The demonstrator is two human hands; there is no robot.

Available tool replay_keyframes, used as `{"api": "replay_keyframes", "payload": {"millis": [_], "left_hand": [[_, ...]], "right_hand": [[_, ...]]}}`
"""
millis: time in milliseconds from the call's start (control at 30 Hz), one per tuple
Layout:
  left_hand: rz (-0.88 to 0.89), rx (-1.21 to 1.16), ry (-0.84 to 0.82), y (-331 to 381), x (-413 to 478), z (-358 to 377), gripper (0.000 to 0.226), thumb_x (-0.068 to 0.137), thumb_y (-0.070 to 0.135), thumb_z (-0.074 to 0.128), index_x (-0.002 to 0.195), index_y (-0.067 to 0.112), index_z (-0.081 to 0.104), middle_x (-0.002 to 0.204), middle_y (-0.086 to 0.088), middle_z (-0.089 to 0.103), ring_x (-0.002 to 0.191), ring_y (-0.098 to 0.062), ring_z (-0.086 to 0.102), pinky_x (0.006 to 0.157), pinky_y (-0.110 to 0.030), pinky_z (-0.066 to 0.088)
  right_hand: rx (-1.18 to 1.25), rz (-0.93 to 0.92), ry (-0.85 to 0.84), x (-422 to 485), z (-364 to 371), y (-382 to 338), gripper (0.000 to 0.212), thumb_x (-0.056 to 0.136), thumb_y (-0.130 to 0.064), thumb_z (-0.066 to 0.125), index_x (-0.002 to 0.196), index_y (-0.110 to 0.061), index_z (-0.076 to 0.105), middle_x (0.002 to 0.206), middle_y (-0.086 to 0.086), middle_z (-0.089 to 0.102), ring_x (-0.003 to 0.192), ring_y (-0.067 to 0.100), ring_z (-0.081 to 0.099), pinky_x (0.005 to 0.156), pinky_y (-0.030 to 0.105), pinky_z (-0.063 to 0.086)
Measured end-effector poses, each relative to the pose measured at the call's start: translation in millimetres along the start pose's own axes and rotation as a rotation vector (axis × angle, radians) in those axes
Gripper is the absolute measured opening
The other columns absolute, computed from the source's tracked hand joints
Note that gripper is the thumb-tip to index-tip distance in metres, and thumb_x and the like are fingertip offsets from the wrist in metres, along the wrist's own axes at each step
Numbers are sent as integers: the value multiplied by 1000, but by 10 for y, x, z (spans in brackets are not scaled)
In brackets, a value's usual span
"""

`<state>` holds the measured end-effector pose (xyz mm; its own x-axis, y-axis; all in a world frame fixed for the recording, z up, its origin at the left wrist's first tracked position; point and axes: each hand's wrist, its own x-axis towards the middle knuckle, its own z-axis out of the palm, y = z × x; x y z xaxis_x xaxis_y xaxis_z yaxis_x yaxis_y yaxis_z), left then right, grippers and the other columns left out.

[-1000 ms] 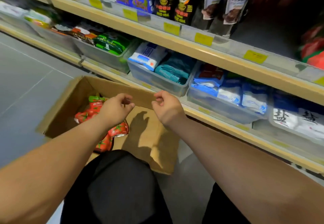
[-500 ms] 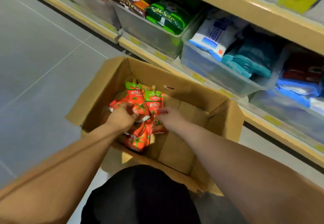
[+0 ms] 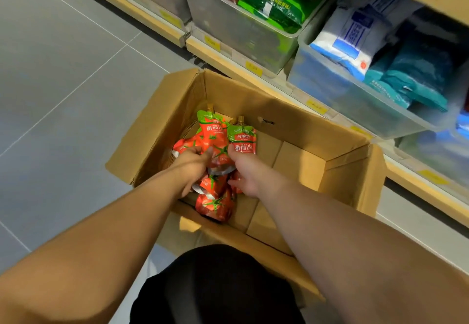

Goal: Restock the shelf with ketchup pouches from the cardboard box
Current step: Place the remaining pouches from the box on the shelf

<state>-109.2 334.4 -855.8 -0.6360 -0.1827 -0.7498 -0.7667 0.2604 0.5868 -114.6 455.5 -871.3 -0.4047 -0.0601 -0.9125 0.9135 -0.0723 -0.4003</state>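
Both hands are down inside the cardboard box (image 3: 299, 123), which sits open on the grey floor tiles (image 3: 63, 69) just in front of the bottom shelf (image 3: 233, 57). The left hand (image 3: 191, 165) has its fingers curled round the lower part of the taller ketchup pouch (image 3: 212, 133), red with a green top and a spout, upright near the box's far-left corner. Just beside it, the right hand (image 3: 245, 171) pinches the bottom edge of the shorter ketchup pouch (image 3: 242, 141) (thumb on the front, the other fingers hidden behind). The two pouches touch. Under the wrists lies a heap of loose pouches (image 3: 215, 205), all in the left half of the box. On the shelf, clear bins (image 3: 228, 26) hold green packets (image 3: 274, 1), white-and-blue packets (image 3: 355, 26) and teal packets (image 3: 416, 75). Yellow price tags (image 3: 253, 66) line the shelf edge. A knee in black cloth (image 3: 218, 285) shows at the box's near side.
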Motion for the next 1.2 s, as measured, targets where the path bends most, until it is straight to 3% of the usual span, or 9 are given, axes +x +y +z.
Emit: {"api": "replay_keyframes", "payload": {"millis": [167, 333, 433, 533, 667, 733, 900, 1000, 1200], "left_hand": [[-100, -116, -12, -6, 43, 5, 38, 88, 44, 58, 98, 8, 61, 97, -19, 68, 71, -29, 63, 83, -56, 53], [-131, -76, -61, 31, 12, 70, 30, 82, 35, 70, 80, 6, 61, 54, -5, 66, 39, -13, 59, 54, -30, 57], [-156, -67, -129, 81, -65, 62, 31, 81, 30, 72, 94, 3, 61, 69, -11, 64, 45, -15, 58, 53, -28, 56], [-143, -27, -180, 142, -172, 119, 31, 77, 24, 76, 98, 6, 61, 69, -10, 65, 45, -14, 60, 58, -32, 59], [36, 94, -211, 252, -346, 232, 26, 68, 16, 83, 84, 15, 63, 74, -5, 65, 72, -22, 61, 82, -41, 55], [145, 169, -187, 331, -451, 285, 29, 64, 13, 85, 75, 17, 59, 70, -3, 64, 72, -22, 60, 75, -34, 53], [326, 171, -155, 605, -865, 620, 32, 70, 10, 81, 95, 13, 61, 83, -9, 67, 73, -23, 62, 69, -25, 51], [408, 114, -91, 770, -1178, 861, 30, 74, 15, 79, 82, 24, 52, 85, -8, 67, 73, -20, 63, 72, -24, 53], [648, -26, -110, 1085, -1761, 1468, 35, 78, 1, 71, 106, 12, 52, 97, -12, 63, 82, -17, 58, 81, -32, 50]], "right_hand": [[35, -8, 57, -27, -20, 0, 29, 91, -47, 51, 103, -21, 51, 120, 7, 59, 106, 25, 56, 84, 37, 47], [-28, -82, 76, -139, -197, -85, 10, 92, -18, 58, 92, -17, 48, 117, 16, 61, 100, 31, 62, 78, 39, 50], [-35, -37, -6, -254, -324, -126, 26, 91, -10, 58, 114, -5, 49, 114, 16, 63, 97, 29, 62, 80, 39, 52], [10, 31, -106, -450, -509, -172, 6, 90, 1, 54, 93, -4, 53, 91, 10, 62, 94, 27, 60, 82, 39, 52], [-154, -89, -21, -719, -760, -178, 28, 81, 6, 62, 107, 0, 56, 108, 14, 63, 92, 23, 60, 73, 32, 54], [-268, -198, 50, -853, -858, -179, 40, 76, 8, 66, 113, -2, 58, 109, 13, 65, 98, 27, 61, 79, 36, 54], [-277, -427, 140, -1265, -1265, -202, 67, 71, 11, 70, 131, -9, 47, 104, -1, 51, 94, 16, 51, 57, 19, 46], [-313, -527, 185, -1430, -1501, -233, 54, 72, 9, 69, 117, -15, 53, 117, 0, 57, 107, 19, 54, 77, 27, 48], [-243, -751, 286, -1811, -2104, -275, 49, 64, 14, 65, 91, -22, 45, 101, 8, 62, 99, 29, 61, 92, 49, 50]]}}
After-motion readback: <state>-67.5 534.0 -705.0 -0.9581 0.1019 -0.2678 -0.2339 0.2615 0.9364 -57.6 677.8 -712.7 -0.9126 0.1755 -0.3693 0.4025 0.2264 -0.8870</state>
